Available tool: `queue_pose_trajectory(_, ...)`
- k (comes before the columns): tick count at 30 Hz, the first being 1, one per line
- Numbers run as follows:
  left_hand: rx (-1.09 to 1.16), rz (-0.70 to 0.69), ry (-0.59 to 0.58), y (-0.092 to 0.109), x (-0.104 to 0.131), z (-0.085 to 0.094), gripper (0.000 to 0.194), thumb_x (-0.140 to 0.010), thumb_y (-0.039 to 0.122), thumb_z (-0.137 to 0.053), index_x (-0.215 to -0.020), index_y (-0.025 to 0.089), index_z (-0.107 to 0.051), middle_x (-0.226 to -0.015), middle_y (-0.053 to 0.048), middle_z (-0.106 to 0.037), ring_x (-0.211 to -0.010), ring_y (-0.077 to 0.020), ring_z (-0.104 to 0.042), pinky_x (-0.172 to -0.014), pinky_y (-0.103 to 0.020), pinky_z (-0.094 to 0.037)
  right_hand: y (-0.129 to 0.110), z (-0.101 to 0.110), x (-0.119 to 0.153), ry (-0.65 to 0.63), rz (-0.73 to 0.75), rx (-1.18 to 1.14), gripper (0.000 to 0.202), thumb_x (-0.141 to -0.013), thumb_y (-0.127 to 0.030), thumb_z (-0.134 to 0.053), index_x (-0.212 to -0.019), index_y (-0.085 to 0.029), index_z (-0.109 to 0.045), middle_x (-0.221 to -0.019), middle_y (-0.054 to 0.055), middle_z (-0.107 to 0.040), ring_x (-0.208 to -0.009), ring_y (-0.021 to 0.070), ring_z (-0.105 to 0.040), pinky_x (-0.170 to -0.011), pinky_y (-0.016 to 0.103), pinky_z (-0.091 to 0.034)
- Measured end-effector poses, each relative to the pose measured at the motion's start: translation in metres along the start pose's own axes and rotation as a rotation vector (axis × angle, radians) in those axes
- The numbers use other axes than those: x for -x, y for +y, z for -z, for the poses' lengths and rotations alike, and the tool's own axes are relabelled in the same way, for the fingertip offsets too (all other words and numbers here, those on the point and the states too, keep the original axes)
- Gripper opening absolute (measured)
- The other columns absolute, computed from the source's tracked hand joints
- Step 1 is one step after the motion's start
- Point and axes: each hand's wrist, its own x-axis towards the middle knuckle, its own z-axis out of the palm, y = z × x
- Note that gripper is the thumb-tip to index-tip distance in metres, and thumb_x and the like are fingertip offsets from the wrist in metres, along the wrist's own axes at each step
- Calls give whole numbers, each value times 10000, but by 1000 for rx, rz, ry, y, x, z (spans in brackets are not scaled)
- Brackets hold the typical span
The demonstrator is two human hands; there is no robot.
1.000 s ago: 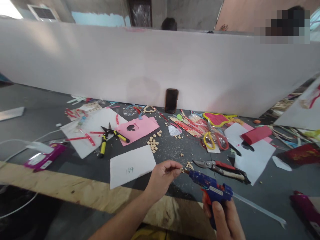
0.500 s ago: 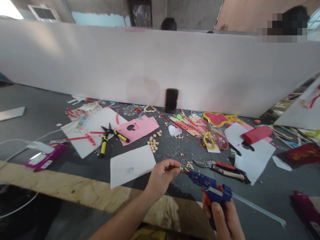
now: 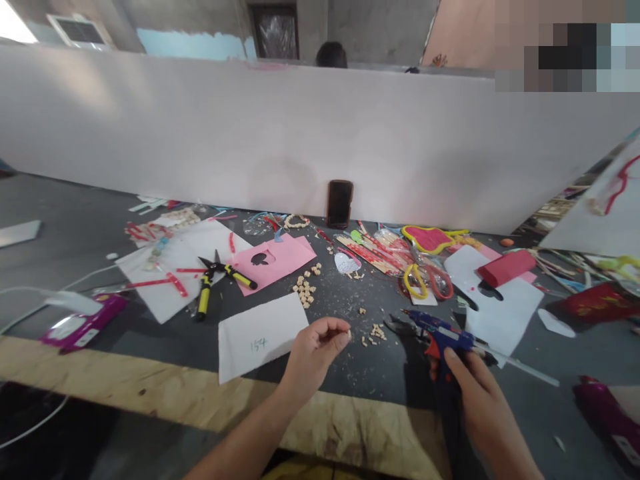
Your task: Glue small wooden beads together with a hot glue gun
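My left hand [image 3: 316, 352] is closed in a pinch on a small pale wooden piece [image 3: 349, 335], mostly hidden by the fingertips. To the right, my right hand [image 3: 475, 383] grips a blue glue gun [image 3: 443, 331] with a clear glue stick out of its back end. The gun's nozzle points left, apart from the left hand, and its body covers part of the pruning shears [image 3: 400, 325]. Between the hands lies a scatter of small wooden bits [image 3: 375, 333]. A pile of wooden cubes [image 3: 305, 291] and a white sheet marked 154 [image 3: 263, 340] lie beside my left hand.
Yellow-handled pliers [image 3: 213, 277] rest by pink paper [image 3: 275, 263]. A phone [image 3: 340, 203] leans on the white partition [image 3: 210, 133]. Scissors [image 3: 425, 280], striped sticks [image 3: 367, 252] and a red block [image 3: 506, 267] lie behind. Purple power strips [image 3: 86, 325] sit at both sides.
The glue gun in my right hand has moved right and slightly up, its nozzle away from the piece in my left fingers. My left hand has shifted slightly left.
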Motion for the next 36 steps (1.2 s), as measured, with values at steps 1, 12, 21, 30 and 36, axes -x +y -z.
queue_pose_trajectory(1, -4, 1, -2, 0, 0, 1, 227, -712, 345, -653, -848, 164, -654, -702, 2, -618, -628, -116, -505, -582, -206, -381, -2, 0, -7, -14, -27, -24, 279, -731, -462, -597, -822, -202, -643, -659, 15, -677, -592, 196, -634, -530, 285, -512)
queue_pose_trajectory(12, -25, 4, -21, -6, 1, 9, 195, -736, 325, -635, -842, 163, -654, -701, 2, -615, -616, -111, -491, -574, -202, -372, -7, 34, -39, -110, 127, 942, 370, -745, -559, -479, -712, -225, -636, -538, 23, -640, -483, 228, -594, -476, 322, -419)
queue_pose_trajectory(21, -33, -13, -66, -9, 5, 9, 160, -753, 288, -617, -842, 158, -647, -732, -11, -618, -659, -123, -499, -602, -209, -378, -43, -57, -45, -534, 695, 803, 327, -840, -152, -409, -1125, -198, -562, -1119, 74, -614, -1035, 187, -565, -881, 321, -433)
queue_pose_trajectory(30, -47, -15, -45, -6, 7, 22, 145, -756, 266, -607, -836, 149, -639, -749, -19, -630, -690, -132, -523, -630, -215, -393, -34, -102, -81, -762, 738, 816, 354, -716, -36, -512, -994, -206, -651, -1001, 71, -638, -908, 182, -614, -837, 294, -457)
queue_pose_trajectory(36, -62, -41, -58, -7, 4, 19, 137, -767, 257, -595, -837, 147, -637, -759, -26, -635, -699, -139, -530, -632, -220, -398, -37, -99, -76, -739, 686, 751, 221, -758, -75, -501, -879, -186, -648, -894, 67, -658, -855, 193, -611, -788, 314, -453)
